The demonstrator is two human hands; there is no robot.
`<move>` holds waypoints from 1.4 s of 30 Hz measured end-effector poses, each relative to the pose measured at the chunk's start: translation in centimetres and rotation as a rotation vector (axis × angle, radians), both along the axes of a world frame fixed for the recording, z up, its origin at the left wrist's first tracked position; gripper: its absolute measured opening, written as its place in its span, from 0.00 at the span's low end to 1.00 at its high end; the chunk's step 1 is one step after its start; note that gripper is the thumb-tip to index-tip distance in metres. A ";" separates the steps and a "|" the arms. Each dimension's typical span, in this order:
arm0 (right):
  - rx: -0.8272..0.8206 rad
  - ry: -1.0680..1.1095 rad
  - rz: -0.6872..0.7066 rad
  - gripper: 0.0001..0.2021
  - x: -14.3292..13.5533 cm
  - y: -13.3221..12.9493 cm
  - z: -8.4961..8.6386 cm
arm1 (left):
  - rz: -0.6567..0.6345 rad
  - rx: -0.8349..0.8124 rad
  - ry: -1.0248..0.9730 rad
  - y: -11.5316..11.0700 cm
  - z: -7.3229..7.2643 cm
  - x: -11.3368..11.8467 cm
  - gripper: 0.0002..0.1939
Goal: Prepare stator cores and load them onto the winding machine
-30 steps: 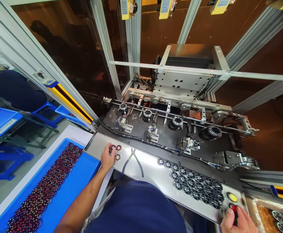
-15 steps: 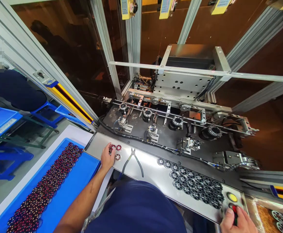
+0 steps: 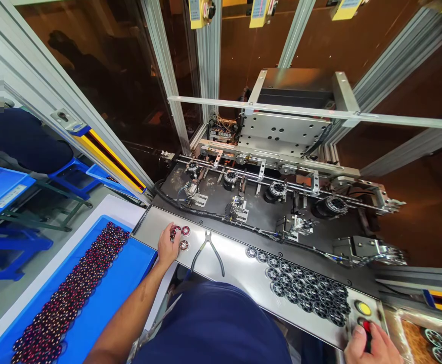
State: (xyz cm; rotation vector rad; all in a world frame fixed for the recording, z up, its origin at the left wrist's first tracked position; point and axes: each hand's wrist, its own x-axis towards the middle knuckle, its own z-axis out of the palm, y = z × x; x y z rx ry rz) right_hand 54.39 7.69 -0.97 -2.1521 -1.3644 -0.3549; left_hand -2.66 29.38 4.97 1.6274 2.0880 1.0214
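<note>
My left hand [image 3: 169,246] rests at the left end of a metal ledge, its fingers curled round a small round part with red windings [image 3: 174,232] that they partly hide. Right beside it lie another red-wound part [image 3: 185,231] and a copper-coloured one [image 3: 183,245]. Pliers [image 3: 208,253] with dark handles lie spread a little to the right. At the ledge's far right end, my right hand [image 3: 372,348] is over a button panel, thumb and forefinger apart on either side of a red button [image 3: 365,326]. Above that button sits a yellow button [image 3: 362,308].
Rows of dark round parts [image 3: 308,288] cover the ledge's right half. Behind stands a machine with several round fixtures [image 3: 276,191] under a perforated plate [image 3: 281,132]. A blue tray [image 3: 124,275] of red-wound parts lies left. A seated person [image 3: 19,139] is further left.
Both hands stay in the same places. The machine's perforated plate and crossbar appear very slightly further left; the parts on the ledge have not moved.
</note>
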 end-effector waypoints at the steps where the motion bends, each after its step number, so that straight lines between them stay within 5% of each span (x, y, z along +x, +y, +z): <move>1: 0.005 -0.035 -0.012 0.27 0.0 0.0 0.0 | 0.001 0.000 0.000 0.0 0.0 0.0 0.25; 16: 0.018 -0.196 -0.014 0.28 0.2 0.1 -0.2 | -0.006 0.003 0.011 0.0 -0.3 -0.2 0.25; 42: -0.017 -0.161 -0.022 0.29 0.3 -0.2 -0.4 | -0.011 0.000 0.024 0.0 -0.2 -0.1 0.26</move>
